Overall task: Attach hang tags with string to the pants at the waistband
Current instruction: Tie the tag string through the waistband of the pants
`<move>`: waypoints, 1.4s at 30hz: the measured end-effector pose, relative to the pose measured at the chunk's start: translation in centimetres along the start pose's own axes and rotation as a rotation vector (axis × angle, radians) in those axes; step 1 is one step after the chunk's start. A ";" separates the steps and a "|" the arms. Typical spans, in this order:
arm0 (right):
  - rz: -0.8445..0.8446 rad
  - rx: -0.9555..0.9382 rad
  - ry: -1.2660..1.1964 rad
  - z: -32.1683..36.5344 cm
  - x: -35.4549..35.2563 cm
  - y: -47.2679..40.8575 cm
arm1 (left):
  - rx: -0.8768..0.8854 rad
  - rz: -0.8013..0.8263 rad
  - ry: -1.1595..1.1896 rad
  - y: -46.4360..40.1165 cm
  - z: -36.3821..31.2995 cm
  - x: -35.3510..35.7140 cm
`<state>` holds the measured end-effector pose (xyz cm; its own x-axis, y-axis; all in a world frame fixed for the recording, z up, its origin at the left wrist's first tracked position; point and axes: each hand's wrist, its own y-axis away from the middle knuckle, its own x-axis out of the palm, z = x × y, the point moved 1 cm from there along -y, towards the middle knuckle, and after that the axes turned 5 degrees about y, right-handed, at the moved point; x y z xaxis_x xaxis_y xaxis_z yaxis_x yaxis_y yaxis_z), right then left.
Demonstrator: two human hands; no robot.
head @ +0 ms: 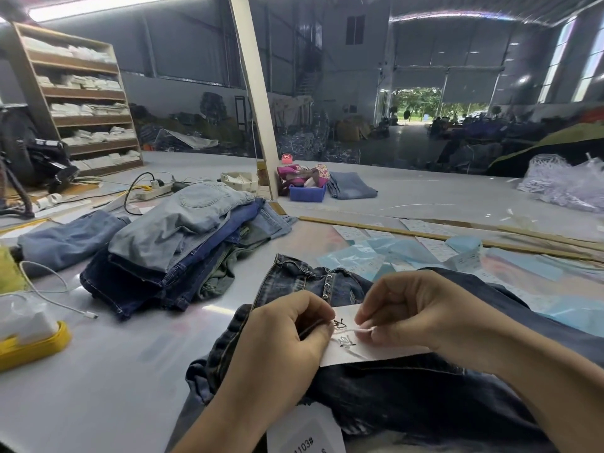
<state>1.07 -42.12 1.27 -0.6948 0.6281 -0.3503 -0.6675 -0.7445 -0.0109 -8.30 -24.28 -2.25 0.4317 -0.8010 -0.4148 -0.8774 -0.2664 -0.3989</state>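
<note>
Right hand (415,317): fingers curled, thumb and forefinger pinching the white string (361,331) at its stiff tip, just over the white hang tag (366,349). Left hand (287,331): fingers curled too, gripping the tag's left end; a dark strip runs under its fingertips, probably a belt loop or waistband edge, can't tell which. The two hands are near each other, the gap bridged by the string.

Key relation: the string runs roughly left-right, its free tip at the right hand, its other end toward the left hand. The tag's long axis is also left-right, tilted slightly down to the right. It lies flat on the dark pants (408,397), which lie on the tabletop (130,371) right under both hands, waistband (294,266) turned up just beyond the fingers. So the waistband is forward and slightly left of the string tip, and the left hand is the nearer one to it.

Judgement: threading or looping step is under way, tag not yet secured. Right hand likely drives the tip, left steadies.

Farther left: stack of folded jeans (183,237).
</note>
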 end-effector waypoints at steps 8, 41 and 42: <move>-0.153 -0.003 0.141 0.3 0.6 0.0 | 0.006 -0.015 -0.014 -0.1 -0.5 -0.1; -0.191 -0.043 -0.511 0.7 3.1 -1.6 | 0.047 -0.258 0.411 0.1 -1.0 1.7; -0.171 -0.044 -0.507 0.7 3.2 -1.7 | 0.046 -0.268 0.411 0.1 -0.9 1.8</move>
<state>-0.20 -38.75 0.82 -0.6268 0.7634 0.1557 -0.7780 -0.6242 -0.0714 -7.80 -26.22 -2.26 0.5144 -0.8554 0.0606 -0.7327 -0.4751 -0.4872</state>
